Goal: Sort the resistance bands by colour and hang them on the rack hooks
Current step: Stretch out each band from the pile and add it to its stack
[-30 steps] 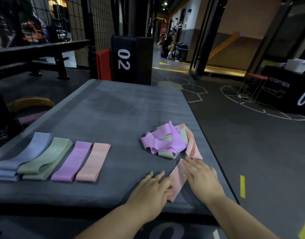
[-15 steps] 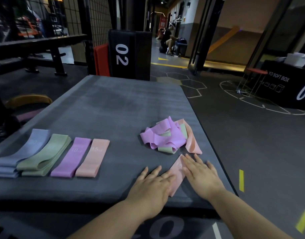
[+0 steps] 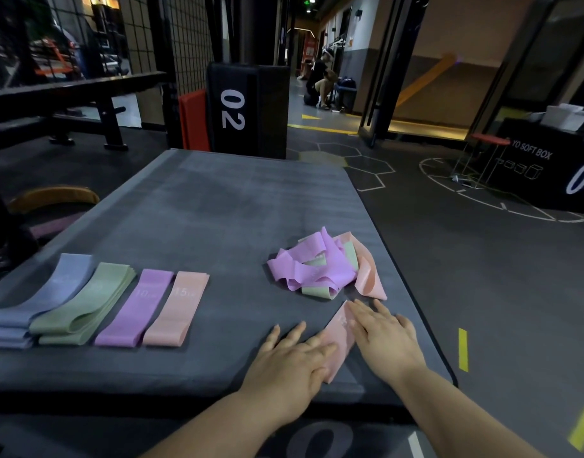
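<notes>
A pink resistance band [image 3: 340,338] lies flat near the front right of the grey padded box top [image 3: 224,209]. My left hand [image 3: 290,365] and my right hand [image 3: 386,342] press on it with flat, spread fingers, one on each side. Just behind them sits a tangled pile of purple, green and pink bands [image 3: 320,266]. At the front left lie four sorted lots side by side: blue bands [image 3: 42,302], green bands [image 3: 85,309], a purple band [image 3: 135,309] and a pink band [image 3: 178,309]. No rack hooks are in view.
A black soft box marked 02 [image 3: 247,110] stands behind the box top, with a red pad [image 3: 193,120] beside it. Another black soft box [image 3: 548,163] stands at the far right. A black bench frame [image 3: 69,110] is at the left. A person sits far down the corridor [image 3: 320,81].
Both hands have slid slightly apart along the pink band, and their fingers are spread wider and flatter. The view has tilted a little.
</notes>
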Available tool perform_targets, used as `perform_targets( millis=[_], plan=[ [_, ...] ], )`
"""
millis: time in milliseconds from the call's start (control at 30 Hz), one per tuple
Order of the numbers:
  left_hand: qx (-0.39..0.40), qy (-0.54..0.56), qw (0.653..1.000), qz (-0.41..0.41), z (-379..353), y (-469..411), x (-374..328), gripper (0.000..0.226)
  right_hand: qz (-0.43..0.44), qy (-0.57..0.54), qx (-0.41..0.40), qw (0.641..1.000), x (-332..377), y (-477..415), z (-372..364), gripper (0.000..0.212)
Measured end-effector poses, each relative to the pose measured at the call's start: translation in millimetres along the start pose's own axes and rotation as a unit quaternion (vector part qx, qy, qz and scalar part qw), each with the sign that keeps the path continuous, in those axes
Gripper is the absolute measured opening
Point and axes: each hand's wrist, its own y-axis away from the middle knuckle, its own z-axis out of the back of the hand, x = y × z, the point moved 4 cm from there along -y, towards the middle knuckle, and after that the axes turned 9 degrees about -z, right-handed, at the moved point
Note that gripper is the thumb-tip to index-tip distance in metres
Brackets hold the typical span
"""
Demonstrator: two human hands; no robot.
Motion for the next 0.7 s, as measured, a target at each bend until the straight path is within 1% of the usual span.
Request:
perform_targets(
  millis=[100, 200, 233, 367, 467, 533, 633, 700],
  plan=[
    [-0.042, 0.019, 0.999, 0.013, 1.3, -0.1, 1.0, 0.045, -0.014, -0.021, -0.014, 1.000, -3.4, -2.2, 1.4, 0.043],
    [-0.128, 0.048, 0.989, 0.057, 9.2, 1.8, 4.3, 0.029, -0.033, -0.055, -0.040, 0.997, -4.8, -5.4, 3.9, 0.040],
    [-0.142, 0.044, 0.986, 0.070, 12.3, 2.6, 4.9, 0.028, -0.037, -0.069, -0.051, 0.996, -5.3, -6.4, 4.4, 0.038],
    [-0.126, 0.042, 0.986, 0.104, 17.6, 2.6, 8.4, 0.032, -0.053, -0.132, -0.111, 0.984, -10.0, -9.3, 7.1, 0.026],
    [-0.117, 0.048, 0.985, 0.116, 19.9, 2.8, 11.1, 0.032, -0.071, -0.152, -0.112, 0.979, -11.2, -10.7, 9.0, 0.024],
    [-0.111, 0.055, 0.985, 0.121, 19.6, 2.8, 11.6, 0.028, -0.081, -0.177, -0.115, 0.974, -12.1, -12.2, 9.3, 0.020],
    [-0.123, 0.065, 0.983, 0.124, 19.7, 3.1, 9.3, 0.020, -0.102, -0.195, -0.120, 0.968, -16.6, -15.5, 8.6, 0.012],
    [-0.134, 0.066, 0.980, 0.134, 21.4, 3.6, 9.2, 0.021, -0.113, -0.191, -0.119, 0.968, -17.7, -15.2, 10.9, 0.011]
  ],
)
